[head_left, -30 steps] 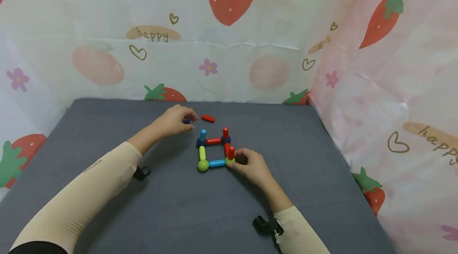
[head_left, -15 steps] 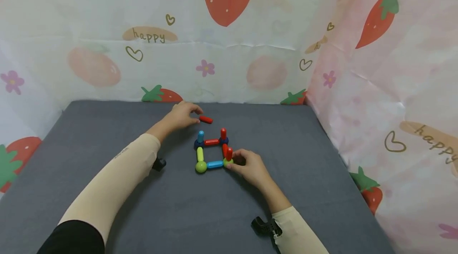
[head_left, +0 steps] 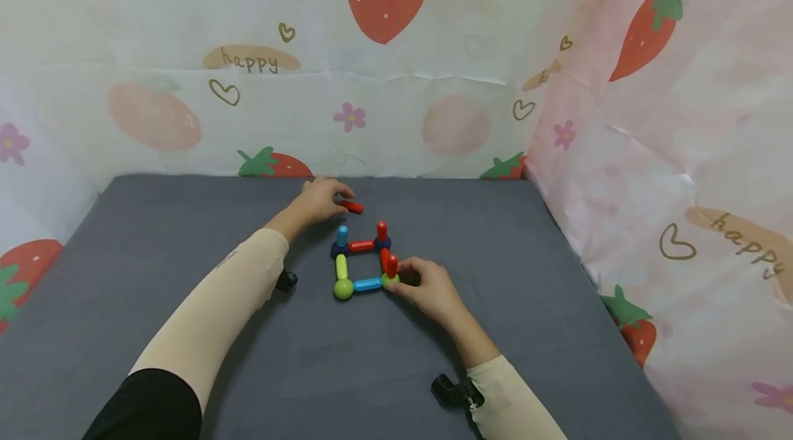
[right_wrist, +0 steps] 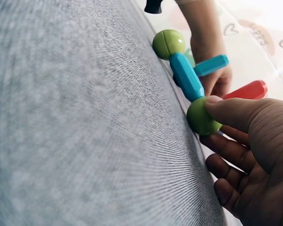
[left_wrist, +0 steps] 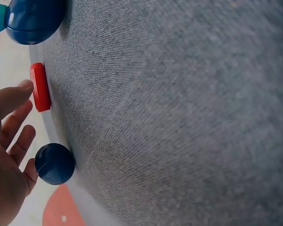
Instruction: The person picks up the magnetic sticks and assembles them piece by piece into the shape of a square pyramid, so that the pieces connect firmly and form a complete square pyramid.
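Left hand (head_left: 320, 199) lay with relaxed fingers at the loose red stick (head_left: 352, 206) on the grey mat (head_left: 186, 220), one fingertip touching its end. Right hand (head_left: 427, 286) pinched the green ball (head_left: 389, 281) at the near right corner of the square frame (head_left: 362, 265), just in front of that stick.

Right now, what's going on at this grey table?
A person is working on a square frame of coloured rods and balls on the grey table. The right hand steadies the frame's near right corner, its thumb on a green ball. The left hand reaches to a loose red rod lying behind the frame, a fingertip at its end, with a loose dark blue ball by its fingers.
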`<state>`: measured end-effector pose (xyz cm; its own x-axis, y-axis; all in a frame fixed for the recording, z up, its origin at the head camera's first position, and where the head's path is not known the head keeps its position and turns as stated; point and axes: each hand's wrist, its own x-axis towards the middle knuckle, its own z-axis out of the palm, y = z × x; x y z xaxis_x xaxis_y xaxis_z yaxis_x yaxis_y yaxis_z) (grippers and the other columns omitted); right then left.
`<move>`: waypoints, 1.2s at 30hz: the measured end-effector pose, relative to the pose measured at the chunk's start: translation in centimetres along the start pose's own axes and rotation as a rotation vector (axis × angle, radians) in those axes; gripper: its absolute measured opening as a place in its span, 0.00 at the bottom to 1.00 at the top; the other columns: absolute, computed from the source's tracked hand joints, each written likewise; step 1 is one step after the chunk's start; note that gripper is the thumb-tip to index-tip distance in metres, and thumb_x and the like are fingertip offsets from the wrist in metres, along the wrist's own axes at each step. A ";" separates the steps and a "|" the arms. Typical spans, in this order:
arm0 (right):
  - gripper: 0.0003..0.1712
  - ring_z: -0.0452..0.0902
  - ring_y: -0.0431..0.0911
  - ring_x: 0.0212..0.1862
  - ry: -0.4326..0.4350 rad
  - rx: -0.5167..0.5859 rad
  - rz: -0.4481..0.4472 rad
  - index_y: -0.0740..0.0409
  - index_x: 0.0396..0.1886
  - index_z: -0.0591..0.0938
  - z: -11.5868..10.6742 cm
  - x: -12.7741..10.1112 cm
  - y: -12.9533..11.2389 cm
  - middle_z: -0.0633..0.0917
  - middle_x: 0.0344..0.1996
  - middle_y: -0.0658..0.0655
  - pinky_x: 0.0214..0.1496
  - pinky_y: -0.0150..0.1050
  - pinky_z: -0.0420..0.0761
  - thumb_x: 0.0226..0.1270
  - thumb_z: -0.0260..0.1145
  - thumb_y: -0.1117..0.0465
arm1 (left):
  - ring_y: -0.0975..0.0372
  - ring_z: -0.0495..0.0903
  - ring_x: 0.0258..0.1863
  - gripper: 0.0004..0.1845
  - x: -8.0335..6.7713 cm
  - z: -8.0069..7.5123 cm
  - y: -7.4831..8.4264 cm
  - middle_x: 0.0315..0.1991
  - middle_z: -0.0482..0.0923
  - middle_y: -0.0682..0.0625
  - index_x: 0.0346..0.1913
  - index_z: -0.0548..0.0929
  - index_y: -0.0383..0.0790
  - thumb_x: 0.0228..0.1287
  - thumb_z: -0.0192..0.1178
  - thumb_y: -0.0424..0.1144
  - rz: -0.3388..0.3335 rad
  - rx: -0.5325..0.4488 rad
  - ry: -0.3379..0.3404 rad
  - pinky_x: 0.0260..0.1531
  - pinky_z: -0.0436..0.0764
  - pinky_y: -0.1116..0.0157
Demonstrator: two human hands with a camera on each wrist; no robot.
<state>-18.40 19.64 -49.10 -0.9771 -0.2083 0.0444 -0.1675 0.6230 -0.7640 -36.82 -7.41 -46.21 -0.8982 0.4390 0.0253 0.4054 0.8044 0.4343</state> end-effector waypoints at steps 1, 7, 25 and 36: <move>0.18 0.81 0.41 0.44 0.000 -0.005 0.000 0.49 0.49 0.86 0.0 0.0 0.0 0.88 0.42 0.47 0.50 0.44 0.81 0.63 0.77 0.49 | 0.47 0.68 0.67 0.21 0.1 0.1 0.0 0.61 0.82 0.49 0.62 0.84 0.49 0.67 0.70 0.40 -0.001 0.005 -0.003 0.65 0.60 0.41; 0.18 0.81 0.42 0.44 -0.001 -0.015 -0.006 0.49 0.49 0.87 0.1 0.2 0.1 0.88 0.44 0.48 0.50 0.45 0.81 0.63 0.77 0.49 | 0.46 0.68 0.66 0.21 0.3 0.1 -0.3 0.61 0.82 0.48 0.63 0.84 0.50 0.67 0.70 0.41 -0.002 0.051 -0.020 0.63 0.62 0.41; 0.18 0.81 0.42 0.44 0.000 -0.024 -0.015 0.49 0.49 0.86 0.1 0.0 0.2 0.87 0.44 0.49 0.50 0.45 0.81 0.63 0.77 0.47 | 0.50 0.72 0.56 0.19 0.9 1.0 -0.4 0.56 0.84 0.49 0.60 0.86 0.48 0.68 0.69 0.43 -0.022 0.136 -0.057 0.54 0.64 0.48; 0.18 0.80 0.43 0.45 0.011 -0.032 -0.018 0.49 0.49 0.87 0.1 0.2 0.4 0.87 0.43 0.48 0.50 0.45 0.80 0.62 0.77 0.48 | 0.50 0.74 0.55 0.16 0.8 0.8 -0.2 0.53 0.85 0.48 0.57 0.87 0.46 0.69 0.68 0.43 -0.028 0.080 -0.004 0.54 0.65 0.48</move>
<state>-18.62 19.78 -49.49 -0.9753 -0.2110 0.0649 -0.1886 0.6430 -0.7423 -37.49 -6.89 -46.96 -0.9087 0.4173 0.0106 0.3926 0.8457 0.3614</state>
